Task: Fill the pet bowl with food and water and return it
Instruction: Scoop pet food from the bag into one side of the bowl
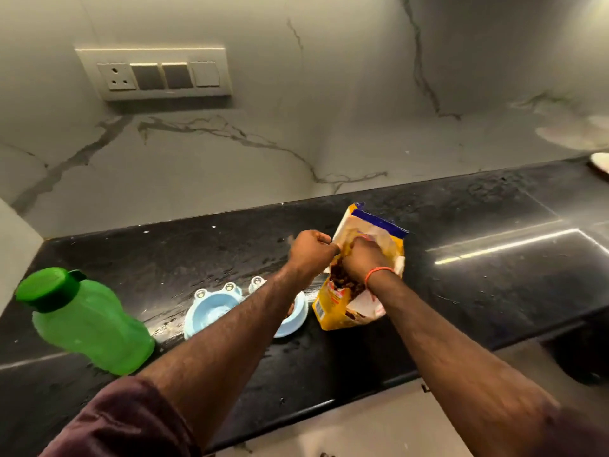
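Holding the bag [362, 275] mouth wide: left hand [309, 250] fingers pinch its rim, right hand [364, 262] fingers dig inside, likely scooping food. Bowl [211, 311] waits on worktop [461, 291], below-left of them.

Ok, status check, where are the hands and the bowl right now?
Left hand grips food bag edge, right hand inside it. Blue pet bowl on counter, partly behind left forearm. Green bottle capped.

The pet bowl [211, 310], a pale blue double dish with small frog-like eyes on its far rim, lay low in the middle of the frame. Its left cup showed plainly; an arm hid most of the right cup. Just right stood the open yellow food bag [333, 303], brown kibble visible inside. The green water bottle [89, 319], capped, stood at lower left.
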